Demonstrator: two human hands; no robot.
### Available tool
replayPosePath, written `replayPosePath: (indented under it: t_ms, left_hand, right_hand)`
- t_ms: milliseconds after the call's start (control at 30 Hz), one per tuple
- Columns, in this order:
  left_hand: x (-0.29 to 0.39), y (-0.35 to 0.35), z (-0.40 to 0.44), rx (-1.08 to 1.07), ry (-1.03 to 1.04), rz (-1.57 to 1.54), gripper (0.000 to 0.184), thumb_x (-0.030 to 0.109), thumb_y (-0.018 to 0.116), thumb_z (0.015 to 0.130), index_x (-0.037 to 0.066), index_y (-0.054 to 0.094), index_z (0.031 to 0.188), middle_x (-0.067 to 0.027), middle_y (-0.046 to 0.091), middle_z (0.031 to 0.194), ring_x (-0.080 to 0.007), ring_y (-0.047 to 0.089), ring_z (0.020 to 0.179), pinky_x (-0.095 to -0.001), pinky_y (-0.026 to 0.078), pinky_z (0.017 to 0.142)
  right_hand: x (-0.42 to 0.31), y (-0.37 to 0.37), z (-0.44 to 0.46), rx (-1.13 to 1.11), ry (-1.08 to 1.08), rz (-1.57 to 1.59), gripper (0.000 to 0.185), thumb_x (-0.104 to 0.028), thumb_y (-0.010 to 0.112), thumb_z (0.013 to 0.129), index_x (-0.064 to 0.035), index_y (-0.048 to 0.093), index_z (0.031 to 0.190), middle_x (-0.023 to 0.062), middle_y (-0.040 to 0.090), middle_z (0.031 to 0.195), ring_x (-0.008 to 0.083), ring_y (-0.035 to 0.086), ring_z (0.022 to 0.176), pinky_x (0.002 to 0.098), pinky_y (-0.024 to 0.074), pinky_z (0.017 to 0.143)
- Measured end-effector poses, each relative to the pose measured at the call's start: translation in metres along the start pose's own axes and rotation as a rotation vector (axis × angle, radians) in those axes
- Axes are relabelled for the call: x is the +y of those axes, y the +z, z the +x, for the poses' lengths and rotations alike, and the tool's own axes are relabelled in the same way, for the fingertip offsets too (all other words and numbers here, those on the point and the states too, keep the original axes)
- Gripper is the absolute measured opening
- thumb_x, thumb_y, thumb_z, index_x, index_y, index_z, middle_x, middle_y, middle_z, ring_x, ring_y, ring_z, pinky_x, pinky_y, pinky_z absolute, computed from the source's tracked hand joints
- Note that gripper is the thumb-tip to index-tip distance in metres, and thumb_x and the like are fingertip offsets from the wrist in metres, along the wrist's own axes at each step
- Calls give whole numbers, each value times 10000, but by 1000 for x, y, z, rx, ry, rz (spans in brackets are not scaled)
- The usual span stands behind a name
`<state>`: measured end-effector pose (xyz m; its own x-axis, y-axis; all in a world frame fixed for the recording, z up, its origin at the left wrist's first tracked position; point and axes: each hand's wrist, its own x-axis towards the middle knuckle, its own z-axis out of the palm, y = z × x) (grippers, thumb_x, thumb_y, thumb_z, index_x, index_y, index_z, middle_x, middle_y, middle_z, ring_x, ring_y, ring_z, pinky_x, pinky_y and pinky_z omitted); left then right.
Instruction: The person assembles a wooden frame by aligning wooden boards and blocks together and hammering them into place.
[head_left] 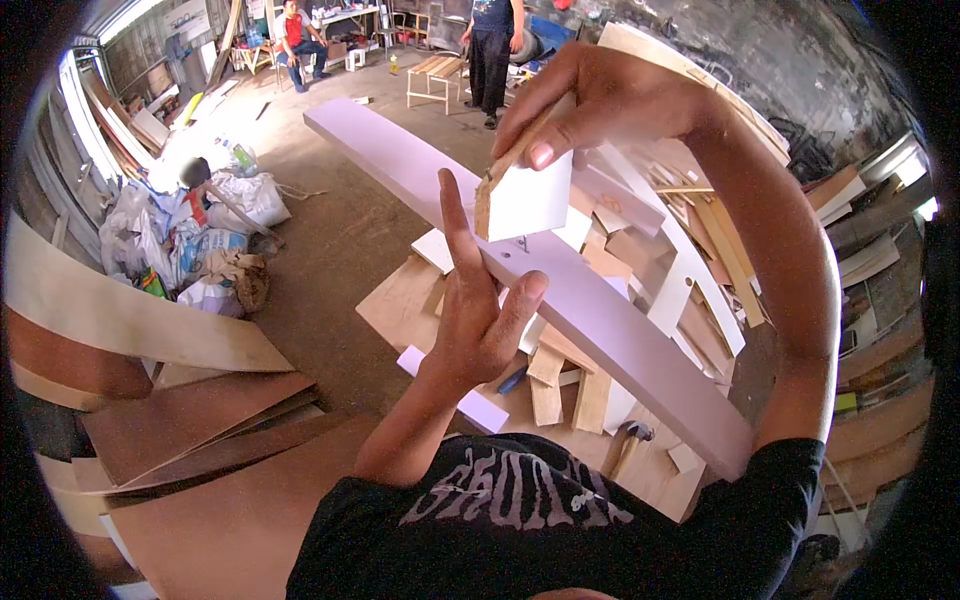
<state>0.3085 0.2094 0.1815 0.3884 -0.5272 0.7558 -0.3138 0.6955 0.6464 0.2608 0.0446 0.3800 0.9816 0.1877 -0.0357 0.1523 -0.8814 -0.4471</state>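
My right hand (625, 95) grips a small wood block (530, 200) with a white face and a raw wood edge. The block is just above a long pale lilac board (640, 330), at its middle; whether they touch I cannot tell. My left hand (475, 320) holds the board from the near side, with thumb and index finger apart along its edge and the other fingers hidden. Beside the block, a small metal nail or screw (524, 243) stands up from the board, with a dark spot close to it. The board slants from upper left to lower right.
Below the board, a plywood sheet (395, 305) bears several wood offcuts and a hammer (628, 447). Wood panels (190, 420) are stacked at left, near plastic sacks (225, 235). Two people, one seated (298, 45) and one standing (491, 60), are farther back by a slatted bench (436, 70).
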Motion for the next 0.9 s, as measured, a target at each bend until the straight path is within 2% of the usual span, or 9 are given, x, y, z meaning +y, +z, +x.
replayPosePath:
  t_ms: [67, 233, 467, 700, 767, 800, 833, 867, 900]
  left_hand:
    - [1, -1, -2, -22, -19, -6, 957, 184, 513, 967, 17, -257, 1509, -376, 442, 1374, -404, 596, 1166, -469, 424, 1046]
    - [-2, 0, -2, -13, -12, -38, 956, 188, 509, 963, 21, -258, 1510, -383, 401, 1409, -409, 576, 1198, -471, 412, 1061]
    - [-5, -3, -3, 1, 29, 55, 954, 235, 492, 978, 1, -273, 1498, -397, 217, 1510, -445, 465, 1312, -485, 366, 1101]
    - [0, 0, -4, 26, -10, -7, 916, 239, 473, 997, -17, -245, 1505, -378, 184, 1533, -442, 453, 1321, -482, 348, 1117]
    - [-1, -1, -3, 21, 12, 47, 914, 243, 472, 997, -16, -243, 1505, -360, 154, 1549, -430, 447, 1330, -476, 336, 1126]
    - [0, -2, -3, 20, 23, 74, 913, 244, 471, 998, -16, -242, 1506, -351, 139, 1558, -424, 444, 1334, -473, 330, 1130]
    - [0, -3, -3, 18, 34, 100, 913, 246, 470, 998, -16, -241, 1506, -342, 125, 1566, -418, 441, 1338, -470, 324, 1135]
    - [2, -4, -4, -10, -25, 2, 892, 252, 474, 996, -8, -198, 1522, -324, 99, 1573, -405, 429, 1351, -464, 317, 1140]
    - [-1, -6, -6, -26, -57, -47, 882, 255, 475, 995, -4, -176, 1530, -315, 87, 1577, -399, 423, 1357, -461, 313, 1142]
  right_hand:
    - [-4, 3, -2, -40, 124, 105, 462, -339, 793, 807, 10, 736, 1103, 123, 748, 996, 189, 694, 920, 326, 531, 861]
    - [8, 7, 2, -21, 138, 133, 477, -390, 772, 823, -4, 741, 1102, 108, 750, 969, 180, 690, 881, 318, 539, 825]
    - [9, 11, 10, -35, 206, 120, 544, -485, 754, 819, -26, 744, 1111, 83, 748, 950, 164, 689, 814, 290, 561, 730]
    - [11, 12, 11, -53, 126, 184, 550, -475, 768, 803, -22, 741, 1114, 91, 747, 939, 198, 697, 824, 318, 561, 769]
    - [2, 7, 11, -65, 51, 95, 476, -334, 820, 768, -2, 740, 1099, 118, 748, 957, 218, 702, 859, 331, 543, 833]
    - [-5, 5, 10, -64, 52, 95, 476, -334, 820, 768, -2, 740, 1099, 118, 748, 957, 218, 702, 859, 331, 543, 833]
    - [-16, 5, 7, -93, 75, 35, 447, -250, 838, 737, 8, 739, 1089, 130, 748, 965, 222, 704, 872, 333, 533, 853]
    - [-26, 4, 4, -122, 97, -26, 432, -165, 856, 706, 17, 739, 1080, 141, 749, 973, 225, 705, 884, 335, 524, 874]
    - [-38, 4, 3, -121, 96, -25, 432, -165, 856, 706, 17, 739, 1080, 141, 749, 973, 225, 705, 884, 335, 524, 874]
